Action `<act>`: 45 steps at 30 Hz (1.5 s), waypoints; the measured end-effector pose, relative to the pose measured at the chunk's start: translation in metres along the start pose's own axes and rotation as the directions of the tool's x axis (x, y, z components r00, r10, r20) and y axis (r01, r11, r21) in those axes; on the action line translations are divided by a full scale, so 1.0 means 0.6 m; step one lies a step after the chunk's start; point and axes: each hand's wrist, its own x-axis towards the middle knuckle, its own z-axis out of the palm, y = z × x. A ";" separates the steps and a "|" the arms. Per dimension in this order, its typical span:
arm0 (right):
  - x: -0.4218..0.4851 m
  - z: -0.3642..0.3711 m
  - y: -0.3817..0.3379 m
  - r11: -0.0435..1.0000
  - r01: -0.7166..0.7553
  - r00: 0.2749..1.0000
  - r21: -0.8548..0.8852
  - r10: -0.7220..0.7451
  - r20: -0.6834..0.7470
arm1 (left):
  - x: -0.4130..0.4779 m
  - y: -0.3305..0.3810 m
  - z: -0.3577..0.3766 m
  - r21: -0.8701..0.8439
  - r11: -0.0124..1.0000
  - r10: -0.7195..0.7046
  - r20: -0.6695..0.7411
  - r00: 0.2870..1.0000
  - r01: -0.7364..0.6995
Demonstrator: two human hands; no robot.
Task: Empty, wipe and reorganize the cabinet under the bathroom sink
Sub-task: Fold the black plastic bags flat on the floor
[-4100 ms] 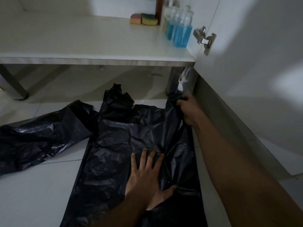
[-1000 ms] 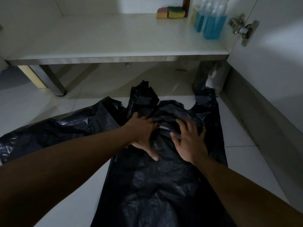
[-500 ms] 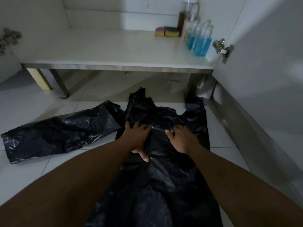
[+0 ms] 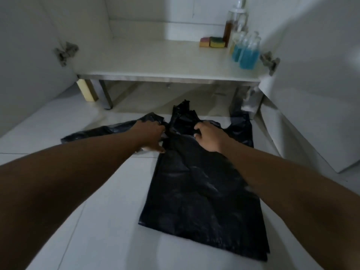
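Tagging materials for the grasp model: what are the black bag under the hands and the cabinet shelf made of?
The black bag: thin plastic film, glossy; it crinkles and catches highlights. The cabinet shelf: probably white laminated board, smooth, matte, with a grey band along its front edge; core not visible.

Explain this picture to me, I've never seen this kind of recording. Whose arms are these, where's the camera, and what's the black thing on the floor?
No machine here: these are a person's bare arms, filmed by a wide-angle camera worn on their head, looking down. A flat black plastic bag lies on the white tiled floor, a second crumpled black bag beside it. The right hand curls its fingers into the flat bag's top edge; the left hand is on that edge too, its grip too blurred to judge. Behind, the open cabinet's white shelf holds two sponges, clear bottles of blue liquid and a pump bottle of amber liquid.
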 end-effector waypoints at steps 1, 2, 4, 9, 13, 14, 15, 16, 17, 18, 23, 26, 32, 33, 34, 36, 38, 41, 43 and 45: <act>0.011 -0.003 -0.029 1.000 0.014 1.000 0.021 -0.014 -0.009 | -0.011 -0.018 -0.003 -0.066 0.996 -0.058 0.007 0.998 0.058; 0.021 -0.004 -0.057 0.999 0.029 0.999 0.042 -0.029 -0.014 | -0.021 -0.036 0.001 -0.130 0.986 -0.103 0.010 0.995 0.104; 0.037 0.005 -0.109 0.994 0.052 0.999 0.098 -0.051 -0.014 | -0.043 -0.070 0.023 -0.204 0.966 -0.161 -0.004 0.987 0.157; 0.081 0.062 -0.183 0.981 0.059 0.996 0.186 -0.072 0.062 | -0.084 -0.177 0.105 -0.264 0.921 -0.300 -0.016 0.954 0.285; 0.104 0.096 -0.207 0.992 -0.038 0.984 0.124 0.016 0.178 | -0.103 -0.235 0.172 -0.222 0.915 -0.303 0.170 0.938 0.336; 0.105 0.100 -0.209 0.994 -0.065 0.976 0.088 0.045 0.212 | -0.105 -0.240 0.190 -0.173 0.923 -0.294 0.253 0.922 0.342; 0.108 0.107 -0.212 0.993 -0.082 0.972 0.087 0.060 0.226 | -0.107 -0.245 0.206 -0.146 0.926 -0.285 0.333 0.899 0.347; 0.109 0.114 -0.214 0.987 -0.107 0.969 0.121 0.076 0.237 | -0.108 -0.248 0.222 -0.142 0.925 -0.272 0.396 0.877 0.351; 0.110 0.121 -0.216 0.976 -0.137 0.966 0.170 0.093 0.241 | -0.110 -0.251 0.233 -0.151 0.921 -0.260 0.443 0.858 0.358; 0.111 0.128 -0.218 0.963 -0.157 0.968 0.221 0.106 0.227 | -0.112 -0.252 0.241 -0.166 0.914 -0.259 0.467 0.845 0.371; 0.112 0.106 -0.252 0.910 0.002 1.000 0.414 -0.001 -0.003 | -0.130 -0.280 0.226 -0.191 0.904 -0.373 0.085 0.924 0.382; 0.126 0.053 -0.271 0.859 0.073 0.988 0.507 0.007 -0.155 | -0.142 -0.307 0.180 -0.292 0.846 -0.502 -0.155 0.851 0.446; 0.099 -0.090 -0.286 0.769 0.250 0.893 0.588 0.052 -0.447 | -0.178 -0.309 0.070 -0.317 0.826 -0.560 -0.372 0.741 0.466; 0.090 -0.116 -0.286 0.745 0.256 0.878 0.616 0.086 -0.470 | -0.184 -0.307 0.052 -0.316 0.833 -0.552 -0.400 0.732 0.455; 0.080 -0.142 -0.284 0.707 0.258 0.873 0.659 0.121 -0.472 | -0.189 -0.303 0.033 -0.319 0.836 -0.548 -0.433 0.715 0.447; 0.058 -0.190 -0.280 0.636 0.219 0.875 0.740 0.208 -0.438 | -0.195 -0.293 -0.004 -0.355 0.833 -0.552 -0.505 0.663 0.424; 0.037 -0.231 -0.271 0.511 0.154 0.881 0.846 0.316 -0.351 | -0.198 -0.275 -0.042 -0.420 0.824 -0.563 -0.543 0.623 0.379; -0.005 -0.282 -0.255 0.344 0.089 0.894 0.935 0.385 -0.227 | -0.195 -0.236 -0.092 -0.558 0.775 -0.609 -0.533 0.587 0.297; -0.030 -0.306 -0.242 0.305 0.058 0.892 0.951 0.412 -0.187 | -0.192 -0.207 -0.119 -0.623 0.750 -0.617 -0.539 0.573 0.222; -0.054 -0.326 -0.227 0.263 0.029 0.887 0.964 0.437 -0.146 | -0.191 -0.180 -0.144 -0.668 0.728 -0.606 -0.525 0.598 0.152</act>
